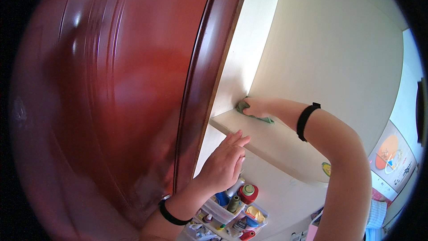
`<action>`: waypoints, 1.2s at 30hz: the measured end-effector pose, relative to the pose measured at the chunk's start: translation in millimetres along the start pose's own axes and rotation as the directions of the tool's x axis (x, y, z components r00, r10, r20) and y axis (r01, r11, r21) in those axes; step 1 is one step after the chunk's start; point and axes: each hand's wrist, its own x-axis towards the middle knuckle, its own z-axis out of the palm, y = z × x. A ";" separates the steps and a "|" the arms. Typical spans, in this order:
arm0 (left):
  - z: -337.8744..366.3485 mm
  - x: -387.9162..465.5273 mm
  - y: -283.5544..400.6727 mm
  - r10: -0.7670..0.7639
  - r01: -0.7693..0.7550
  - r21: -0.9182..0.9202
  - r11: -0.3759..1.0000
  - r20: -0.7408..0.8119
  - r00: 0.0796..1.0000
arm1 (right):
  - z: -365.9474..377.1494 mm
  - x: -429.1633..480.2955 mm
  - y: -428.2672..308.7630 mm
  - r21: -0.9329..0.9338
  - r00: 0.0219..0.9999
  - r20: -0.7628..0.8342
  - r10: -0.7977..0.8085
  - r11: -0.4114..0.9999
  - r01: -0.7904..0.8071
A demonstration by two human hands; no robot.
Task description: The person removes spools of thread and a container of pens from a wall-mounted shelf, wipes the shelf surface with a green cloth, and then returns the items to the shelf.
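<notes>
My right hand (256,107) presses a green cloth (243,106) into the inner corner of a cream shelf (277,140), against the side and back panels. Part of the cloth trails along the shelf's surface. Lower and to the left, my left hand (229,160) is held near the front edge of the shelf, fingers spread, with nothing visible in it. Whether its fingertips touch the edge, I cannot tell. Both arms wear a black band.
A glossy red-brown wooden door (150,73) fills the left side. Below the shelf, a clear plastic bin (222,211) holds thread spools, beside a smaller container (264,212) and several small items. A round sticker (326,169) is at the shelf's right. A picture (394,157) hangs further right.
</notes>
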 end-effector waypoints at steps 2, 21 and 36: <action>-1.8 0.6 0.3 0.004 -0.004 -0.016 1.000 0.011 1.000 | 1.2 -24.5 -4.6 0.136 0.976 -0.032 -0.217 0.966 0.219; -18.4 -24.4 -7.1 -0.134 0.093 -0.246 0.965 -0.155 0.979 | -3.6 -50.3 -48.9 0.355 0.811 -0.175 -0.559 0.732 0.581; -2.0 16.2 -25.2 -0.177 0.171 -0.056 0.984 -0.122 0.977 | 1.4 -150.3 15.3 0.100 0.858 -0.030 -0.512 0.853 0.512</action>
